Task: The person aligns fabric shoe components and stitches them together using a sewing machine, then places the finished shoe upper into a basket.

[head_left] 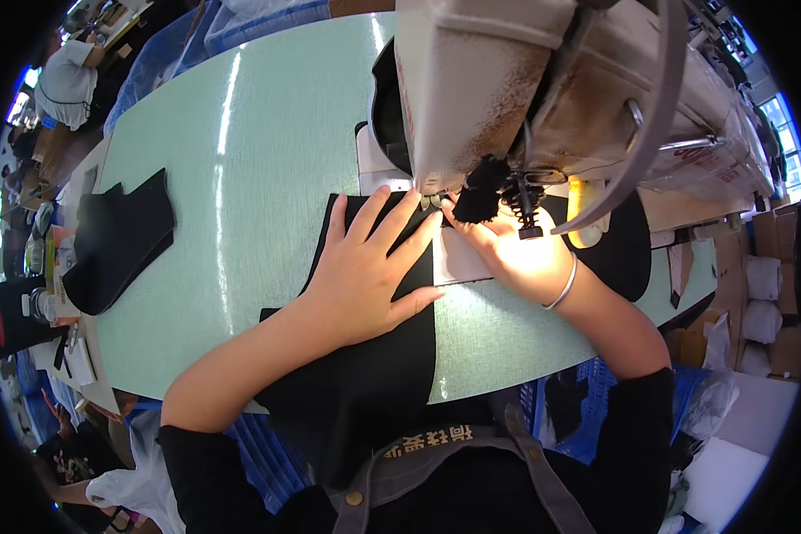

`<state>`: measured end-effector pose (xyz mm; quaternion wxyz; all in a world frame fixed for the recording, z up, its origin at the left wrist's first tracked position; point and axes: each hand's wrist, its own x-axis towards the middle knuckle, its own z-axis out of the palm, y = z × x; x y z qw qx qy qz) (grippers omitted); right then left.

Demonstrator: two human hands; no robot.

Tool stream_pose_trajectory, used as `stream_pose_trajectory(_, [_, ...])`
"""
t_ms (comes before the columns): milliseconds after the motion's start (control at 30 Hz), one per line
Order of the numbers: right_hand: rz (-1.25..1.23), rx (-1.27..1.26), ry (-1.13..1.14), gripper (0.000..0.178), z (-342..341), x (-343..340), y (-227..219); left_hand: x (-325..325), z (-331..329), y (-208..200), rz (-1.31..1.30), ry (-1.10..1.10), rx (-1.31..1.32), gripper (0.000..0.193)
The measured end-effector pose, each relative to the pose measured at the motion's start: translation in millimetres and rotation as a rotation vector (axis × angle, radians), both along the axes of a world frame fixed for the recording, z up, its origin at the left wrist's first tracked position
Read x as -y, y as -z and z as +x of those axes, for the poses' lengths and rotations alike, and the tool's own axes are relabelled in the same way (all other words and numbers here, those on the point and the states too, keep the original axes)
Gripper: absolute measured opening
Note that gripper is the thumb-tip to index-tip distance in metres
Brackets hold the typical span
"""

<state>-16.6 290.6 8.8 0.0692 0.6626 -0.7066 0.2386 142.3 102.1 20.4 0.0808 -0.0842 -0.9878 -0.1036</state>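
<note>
A piece of black fabric (365, 374) runs from the sewing machine (481, 80) down over the table's near edge toward my lap. My left hand (369, 254) lies flat on it, fingers spread, with the fingertips close to the presser foot (430, 201). My right hand (521, 258), with a silver bangle (563, 283) at the wrist, reaches in under the machine head from the right. One of its fingertips shows beside the presser foot; its other fingers are mostly hidden behind a black fuzzy tuft (481, 191) and a spring tension knob (529, 209).
A separate black cut piece (120, 240) lies on the left of the pale green table (196, 178). More black material (627, 245) is to the right of my right wrist. Blue crates (258, 22) stand behind the table. Another person (67, 80) works at the far left.
</note>
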Motion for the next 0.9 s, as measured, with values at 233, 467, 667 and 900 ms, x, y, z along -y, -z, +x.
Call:
stream_pose_trajectory(233, [0.151, -0.090, -0.020, 0.025, -13, -3, -19, 15, 6, -34, 0.045, 0.108, 0.265, 0.117])
stream_pose_trajectory(467, [0.086, -0.184, -0.055, 0.039, -11, -1, -16, 16, 2, -34, 0.032, 0.077, 0.259, 0.117])
stream_pose_trajectory(667, [0.049, -0.163, -0.068, 0.042, -11, -3, -15, 14, 4, -31, 0.040, 0.082, 0.231, 0.117])
stream_pose_trajectory(900, [-0.080, -0.135, -0.066, 0.042, -6, 11, -33, 16, -1, -31, 0.028, 0.087, 0.154, 0.106])
